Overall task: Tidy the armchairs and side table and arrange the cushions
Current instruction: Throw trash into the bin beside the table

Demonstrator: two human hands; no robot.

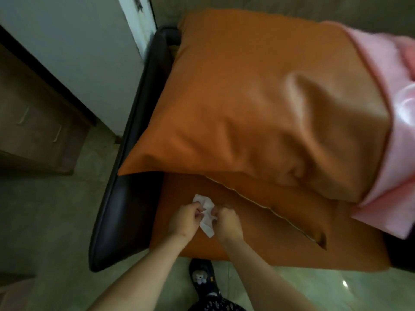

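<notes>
Nearest us we note a dark slipper (203, 279) on the pale floor tile (314, 290). Just beyond, the left hand (183, 219) and the right hand (226, 222) both pinch one crumpled white tissue (206, 225), fingers curled on it, over the front-left of the orange seat cushion (280, 239). The black armrest (125, 198) runs along the seat's left side. Farther back we record a large orange cushion (258, 97) lying on the seat, with a pink cushion (390, 135) touching its right edge.
</notes>
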